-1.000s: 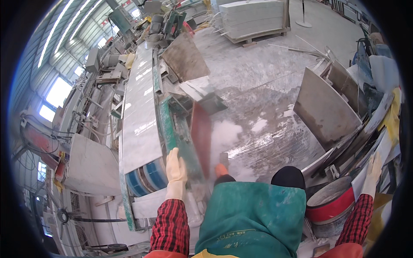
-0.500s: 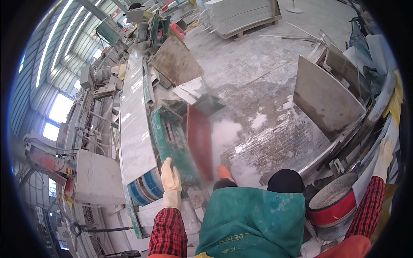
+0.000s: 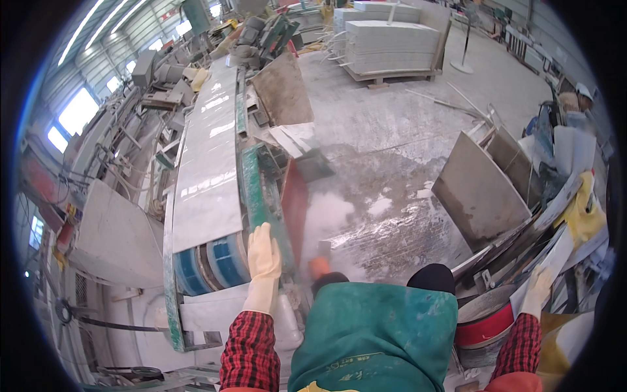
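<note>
My left hand (image 3: 264, 261), in a pale rubber glove, lies with fingers stretched out against the green metal frame (image 3: 256, 189). Beside it are the blue-banded roller (image 3: 225, 262) and the end of the long, wet white belt (image 3: 208, 202). My right hand (image 3: 538, 291), gloved likewise, is closed on a long pale flat strip (image 3: 559, 251) at the right; its fingertips are partly hidden. Just left of that hand stands a red-sided round tub (image 3: 484, 326) with a greyish top. A green apron (image 3: 375, 326) covers my lap.
A red panel (image 3: 294, 209) stands beside the green frame. Brownish slabs (image 3: 480, 189) lean at the right, near a yellow cloth (image 3: 583, 212). Stacked white slabs (image 3: 392, 49) sit on a pallet at the back. The floor (image 3: 392, 222) is wet, with white patches. A person (image 3: 583, 98) is far right.
My right hand has come down and inward, with the pale strip beside the tub. My left hand stays by the green frame. The view has tilted up and turned right, showing more background.
</note>
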The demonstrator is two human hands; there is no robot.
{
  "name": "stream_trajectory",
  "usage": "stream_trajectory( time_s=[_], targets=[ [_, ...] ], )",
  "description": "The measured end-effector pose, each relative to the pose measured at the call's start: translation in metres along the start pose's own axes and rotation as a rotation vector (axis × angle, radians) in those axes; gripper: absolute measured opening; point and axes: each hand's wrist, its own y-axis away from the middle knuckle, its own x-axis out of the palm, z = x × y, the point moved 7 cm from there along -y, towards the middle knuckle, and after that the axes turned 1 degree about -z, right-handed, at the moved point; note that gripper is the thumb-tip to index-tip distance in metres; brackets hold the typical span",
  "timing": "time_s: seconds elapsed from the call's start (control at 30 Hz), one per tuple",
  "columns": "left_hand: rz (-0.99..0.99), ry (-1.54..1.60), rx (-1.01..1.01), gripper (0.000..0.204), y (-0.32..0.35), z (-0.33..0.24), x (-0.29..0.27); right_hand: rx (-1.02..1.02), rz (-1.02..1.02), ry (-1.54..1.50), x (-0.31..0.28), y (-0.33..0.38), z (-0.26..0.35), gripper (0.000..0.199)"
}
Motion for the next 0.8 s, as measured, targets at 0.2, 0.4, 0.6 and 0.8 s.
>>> stream_trajectory(
  time_s=[0.2, 0.4, 0.6, 0.8],
  targets=[
    [0.007, -0.031, -0.083, 0.033, 0.001, 0.006, -0.003, 0.053, 0.075, 0.027, -0.027, 0.067, 0.034, 0.069],
    [-0.002, 0.026, -0.105, 0.026, -0.001, 0.006, -0.012, 0.002, 0.079, -0.068, -0.051, 0.121, 0.052, 0.07],
    [0.085, 0.045, -0.172, 0.035, 0.0, 0.012, -0.011, -0.331, -0.172, -0.131, 0.027, 0.085, -0.012, 0.078],
    [0.0, 0.063, -0.176, 0.026, 0.0, 0.01, -0.016, -0.037, -0.021, -0.627, 0.092, 0.018, -0.069, 0.07]
  ],
)
